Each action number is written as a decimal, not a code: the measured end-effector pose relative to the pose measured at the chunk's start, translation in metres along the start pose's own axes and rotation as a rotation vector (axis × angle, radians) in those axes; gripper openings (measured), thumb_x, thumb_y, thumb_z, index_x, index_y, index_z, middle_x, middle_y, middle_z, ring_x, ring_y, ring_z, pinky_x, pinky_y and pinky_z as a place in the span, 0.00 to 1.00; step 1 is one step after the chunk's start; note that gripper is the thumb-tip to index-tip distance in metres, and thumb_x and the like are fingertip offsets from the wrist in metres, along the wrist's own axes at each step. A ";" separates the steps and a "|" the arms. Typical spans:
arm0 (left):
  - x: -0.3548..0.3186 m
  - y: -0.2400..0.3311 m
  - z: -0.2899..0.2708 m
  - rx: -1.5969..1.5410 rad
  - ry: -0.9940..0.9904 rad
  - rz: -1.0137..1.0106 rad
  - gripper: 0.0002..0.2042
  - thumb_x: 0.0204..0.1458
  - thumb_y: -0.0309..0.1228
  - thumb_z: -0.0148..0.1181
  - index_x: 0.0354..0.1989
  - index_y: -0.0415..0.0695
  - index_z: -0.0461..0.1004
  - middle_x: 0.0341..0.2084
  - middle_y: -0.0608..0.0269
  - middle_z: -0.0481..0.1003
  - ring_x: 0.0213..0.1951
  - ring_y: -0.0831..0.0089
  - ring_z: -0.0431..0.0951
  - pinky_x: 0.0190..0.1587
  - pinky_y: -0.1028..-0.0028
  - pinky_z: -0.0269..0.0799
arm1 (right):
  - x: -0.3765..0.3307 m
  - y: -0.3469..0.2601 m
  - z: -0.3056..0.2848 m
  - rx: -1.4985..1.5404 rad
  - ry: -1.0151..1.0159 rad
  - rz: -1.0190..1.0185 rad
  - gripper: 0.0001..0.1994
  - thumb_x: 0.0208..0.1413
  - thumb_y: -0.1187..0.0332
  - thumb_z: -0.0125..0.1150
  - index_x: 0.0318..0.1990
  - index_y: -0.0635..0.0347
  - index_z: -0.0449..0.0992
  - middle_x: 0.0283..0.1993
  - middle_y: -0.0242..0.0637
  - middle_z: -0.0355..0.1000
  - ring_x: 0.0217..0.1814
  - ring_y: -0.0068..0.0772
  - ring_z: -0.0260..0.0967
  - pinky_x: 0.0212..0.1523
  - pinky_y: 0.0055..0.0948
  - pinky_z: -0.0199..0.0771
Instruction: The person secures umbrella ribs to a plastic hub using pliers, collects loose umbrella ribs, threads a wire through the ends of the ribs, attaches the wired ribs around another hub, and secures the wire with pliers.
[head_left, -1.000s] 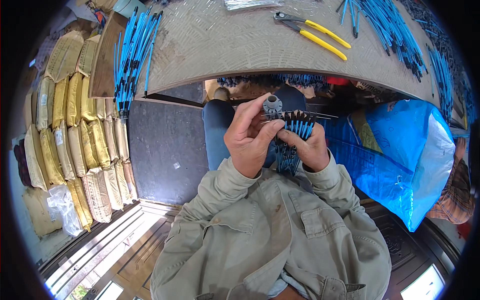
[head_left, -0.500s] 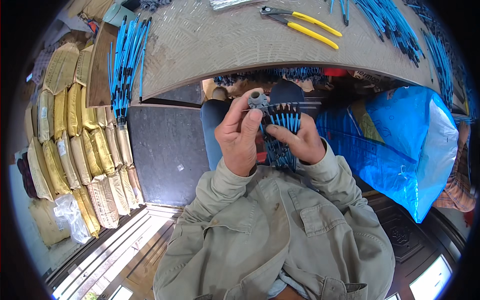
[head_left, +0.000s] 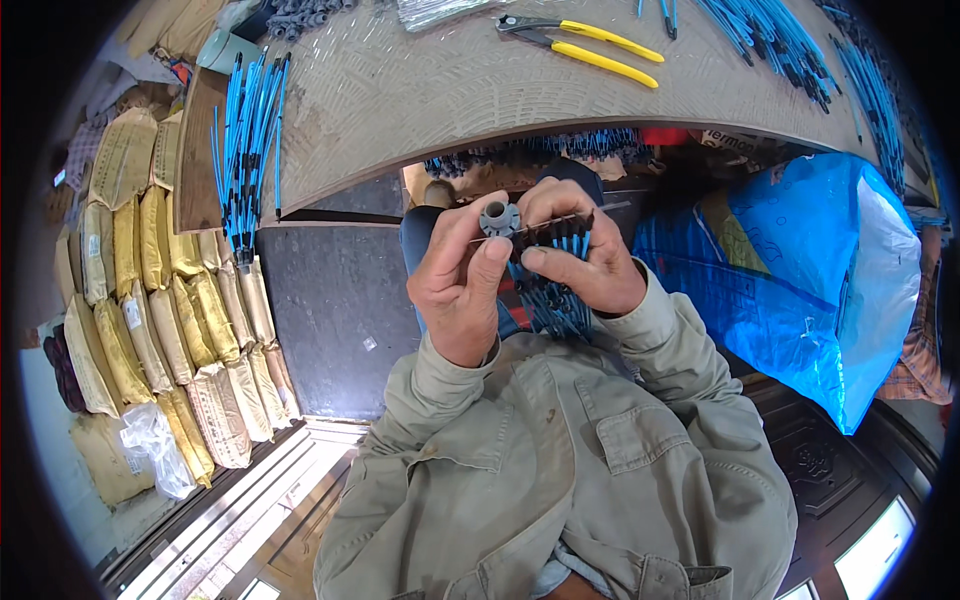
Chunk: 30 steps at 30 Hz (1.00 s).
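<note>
Between the thumb and fingers of my left hand (head_left: 452, 288) is a grey ribbed plastic hub (head_left: 498, 217), its round hollow end facing up. My right hand (head_left: 590, 262) grips a cluster of thin blue rods with black tips (head_left: 552, 305), which hangs down before my shirt. The right thumb presses the rods from the front while the fingers curl over the top of the black ends. A thin wire runs across from the left thumb, past the hub, to the black tips. Both hands almost meet, close above my lap.
Ahead stands a worktable (head_left: 400, 110) with yellow-handled pliers (head_left: 585, 48) and blue rods (head_left: 770, 50) on it. More blue rods (head_left: 250, 150) hang over its left end. Stacked tan packages (head_left: 160, 300) line the left; a large blue plastic bag (head_left: 790, 280) fills the right.
My right fingers have come up over the black tips, nearer the hub. The hub has tipped so its hollow end shows more. The whole view has shifted slightly.
</note>
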<state>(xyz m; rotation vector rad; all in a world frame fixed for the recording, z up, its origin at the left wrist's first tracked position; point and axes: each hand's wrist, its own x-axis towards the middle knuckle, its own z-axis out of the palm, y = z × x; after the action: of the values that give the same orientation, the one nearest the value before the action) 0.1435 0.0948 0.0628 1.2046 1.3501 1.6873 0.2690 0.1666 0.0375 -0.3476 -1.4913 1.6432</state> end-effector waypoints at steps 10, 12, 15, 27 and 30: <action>0.000 0.000 -0.009 -0.272 -0.053 -0.140 0.18 0.55 0.35 0.52 0.48 0.31 0.67 0.39 0.58 0.72 0.42 0.75 0.70 0.46 0.77 0.64 | -0.008 -0.010 0.000 -0.280 -0.068 0.079 0.18 0.51 0.67 0.59 0.46 0.68 0.65 0.36 0.31 0.65 0.34 0.20 0.61 0.37 0.18 0.61; -0.001 0.003 -0.013 -0.337 -0.100 -0.176 0.19 0.56 0.36 0.51 0.48 0.31 0.67 0.40 0.57 0.72 0.42 0.74 0.70 0.47 0.76 0.64 | -0.007 -0.009 -0.003 -0.212 -0.084 0.183 0.17 0.51 0.67 0.59 0.45 0.67 0.65 0.36 0.31 0.65 0.35 0.21 0.61 0.39 0.19 0.61; -0.001 0.000 -0.018 -0.379 -0.134 -0.210 0.19 0.56 0.36 0.51 0.48 0.31 0.67 0.41 0.56 0.71 0.43 0.73 0.70 0.48 0.76 0.63 | -0.006 -0.004 -0.004 -0.072 -0.114 0.394 0.16 0.50 0.66 0.60 0.43 0.66 0.65 0.36 0.31 0.65 0.38 0.22 0.61 0.41 0.21 0.60; 0.003 0.001 -0.032 -0.220 -0.252 -0.125 0.20 0.51 0.37 0.57 0.44 0.30 0.71 0.40 0.55 0.71 0.44 0.70 0.69 0.48 0.74 0.62 | 0.004 0.004 0.005 0.263 -0.104 0.136 0.17 0.45 0.63 0.64 0.36 0.57 0.63 0.34 0.33 0.60 0.41 0.25 0.58 0.46 0.24 0.57; 0.005 -0.001 -0.035 -0.237 -0.235 -0.139 0.21 0.50 0.38 0.58 0.44 0.30 0.71 0.39 0.55 0.71 0.43 0.70 0.69 0.47 0.73 0.63 | 0.006 0.004 0.007 0.260 -0.023 0.158 0.17 0.45 0.63 0.65 0.38 0.60 0.66 0.35 0.32 0.64 0.41 0.23 0.59 0.46 0.23 0.58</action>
<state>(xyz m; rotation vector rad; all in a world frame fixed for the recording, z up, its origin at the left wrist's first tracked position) 0.1087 0.0868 0.0620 1.1063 1.0356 1.5072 0.2586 0.1666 0.0377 -0.3091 -1.2720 1.9471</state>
